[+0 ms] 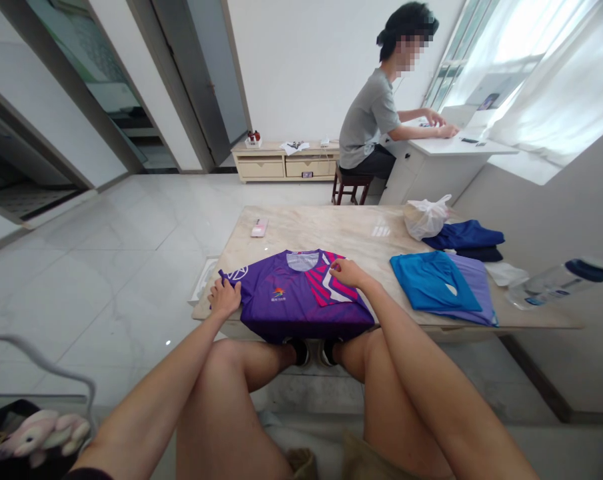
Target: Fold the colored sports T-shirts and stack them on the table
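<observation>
A purple short-sleeved T-shirt (pixel 266 307) lies front up on the table, its lower part hanging over the near edge. Its collar points away from me, and a small printed logo sits on the chest. At the shirt's left sleeve end, my left hand (pixel 225 297) is closed on the bunched fabric. My right hand (pixel 349 273) pinches the magenta and white patterned fabric on the right side, near the shoulder. That sleeve appears to lie inward over the shirt front. Both hands' fingertips are partly hidden.
On the marble-patterned table (pixel 321 223) are a pink phone-like object (pixel 259 228), folded blue clothing (pixel 431 280), dark blue clothing (pixel 464 235), a white plastic bag (pixel 426 217) and a clear bottle (pixel 556 283). Beyond, a person (pixel 369 120) sits at a white desk (pixel 446 147).
</observation>
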Action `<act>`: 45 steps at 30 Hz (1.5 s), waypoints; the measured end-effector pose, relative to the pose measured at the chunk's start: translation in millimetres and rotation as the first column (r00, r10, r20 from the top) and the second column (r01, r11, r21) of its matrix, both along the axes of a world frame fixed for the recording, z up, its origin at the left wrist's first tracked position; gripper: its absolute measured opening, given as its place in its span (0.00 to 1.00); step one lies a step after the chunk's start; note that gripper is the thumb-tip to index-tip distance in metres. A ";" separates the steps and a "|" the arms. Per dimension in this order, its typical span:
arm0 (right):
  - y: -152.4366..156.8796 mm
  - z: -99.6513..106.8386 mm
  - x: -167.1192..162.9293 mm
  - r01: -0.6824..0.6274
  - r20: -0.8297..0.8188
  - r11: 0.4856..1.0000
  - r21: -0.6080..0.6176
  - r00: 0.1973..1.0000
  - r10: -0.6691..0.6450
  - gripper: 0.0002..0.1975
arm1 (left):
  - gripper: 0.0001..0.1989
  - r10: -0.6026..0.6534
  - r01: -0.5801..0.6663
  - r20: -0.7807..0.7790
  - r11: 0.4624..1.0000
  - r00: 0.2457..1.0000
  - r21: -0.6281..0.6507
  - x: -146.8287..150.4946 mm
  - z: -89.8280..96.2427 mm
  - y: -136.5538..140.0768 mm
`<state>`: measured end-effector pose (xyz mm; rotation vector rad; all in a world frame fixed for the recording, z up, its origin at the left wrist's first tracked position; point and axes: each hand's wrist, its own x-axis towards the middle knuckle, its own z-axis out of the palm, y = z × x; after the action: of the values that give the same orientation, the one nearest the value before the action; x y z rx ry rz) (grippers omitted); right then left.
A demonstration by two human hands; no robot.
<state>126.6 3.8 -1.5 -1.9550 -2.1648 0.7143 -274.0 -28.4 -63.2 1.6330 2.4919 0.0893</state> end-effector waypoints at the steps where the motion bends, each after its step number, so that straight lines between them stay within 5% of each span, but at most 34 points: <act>1: 0.1 -1.7 0.9 -0.016 0.007 1.000 -0.006 1.000 0.016 0.15 | 0.34 -0.049 0.050 -0.026 0.998 0.998 0.046 8.3 5.0 0.4; 5: -2.5 -10.0 9.0 -0.065 0.052 0.997 -0.036 0.996 0.067 0.15 | 0.30 -0.311 0.324 -0.095 0.927 0.946 0.190 63.0 24.1 2.7; 9: -7.9 -15.4 22.1 -0.104 0.034 0.992 -0.069 0.994 0.106 0.15 | 0.28 -0.662 0.651 -0.071 0.702 0.746 0.289 124.7 37.8 4.2; 11: -11.1 -16.3 28.7 -0.094 0.021 0.992 -0.078 0.995 0.096 0.15 | 0.27 -0.732 0.711 -0.074 0.625 0.677 0.321 143.4 40.4 5.2; 19: -24.6 -15.7 42.1 -0.044 0.031 0.996 -0.071 0.998 0.047 0.15 | 0.25 -0.670 0.675 -0.100 0.738 0.735 0.011 132.0 14.5 14.0; 27: -22.6 -18.9 41.3 -0.070 0.044 0.991 -0.116 0.996 0.076 0.13 | 0.31 -0.763 0.762 0.039 0.640 0.645 -0.101 87.2 -28.3 26.7; 29: -19.3 -22.3 35.2 -0.082 0.046 0.988 -0.131 0.995 0.089 0.12 | 0.32 -0.752 0.750 0.046 0.649 0.658 -0.128 80.9 -36.3 24.3; 35: -5.3 -37.4 29.1 0.002 -0.010 0.994 -0.107 1.000 -0.003 0.09 | 0.31 -0.615 0.615 0.027 0.788 0.788 0.004 64.7 -30.5 31.3; 40: 31.0 -39.0 68.5 0.217 0.011 0.975 -0.052 0.976 -0.216 0.12 | 0.23 -0.394 0.385 0.188 0.919 0.900 0.083 42.3 -14.0 86.3; 45: 72.2 -56.0 89.7 0.357 -0.054 0.926 -0.122 0.929 -0.365 0.19 | 0.26 -0.238 0.244 0.259 0.970 0.936 0.009 32.9 -27.9 137.8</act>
<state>216.4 76.0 -57.5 -2.2543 -1.6820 0.8390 -241.0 109.4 -91.2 1.7764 2.0794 0.2269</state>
